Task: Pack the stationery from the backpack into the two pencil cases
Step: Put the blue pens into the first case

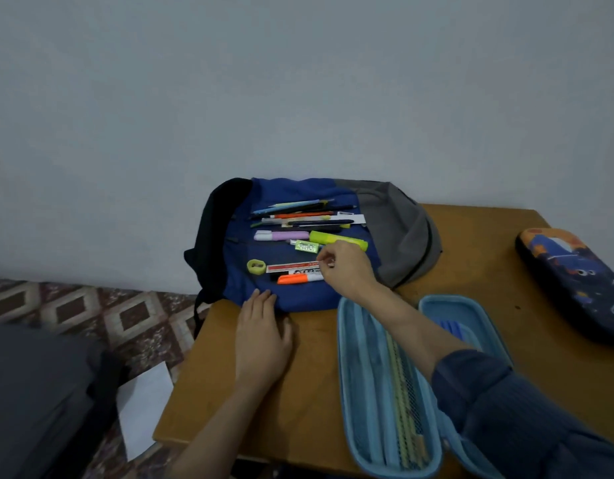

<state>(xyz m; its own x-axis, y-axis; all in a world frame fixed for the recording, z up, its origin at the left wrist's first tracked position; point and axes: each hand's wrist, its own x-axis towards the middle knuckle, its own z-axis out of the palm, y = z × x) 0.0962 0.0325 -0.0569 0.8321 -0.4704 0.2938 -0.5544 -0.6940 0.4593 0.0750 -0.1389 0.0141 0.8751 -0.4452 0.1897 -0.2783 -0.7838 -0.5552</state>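
A blue and grey backpack lies flat at the table's far side with stationery spread on it: several pens and pencils, a purple highlighter, a yellow highlighter, a yellow sharpener, a red and white ruler and an orange marker. My right hand pinches the right end of the ruler. My left hand rests flat on the table at the backpack's near edge. A light blue pencil case lies open under my right forearm. A dark patterned pencil case lies closed at the right.
The wooden table ends at the left, above a patterned floor. A white paper sheet and a dark grey object lie on the floor. A pale wall stands behind the backpack.
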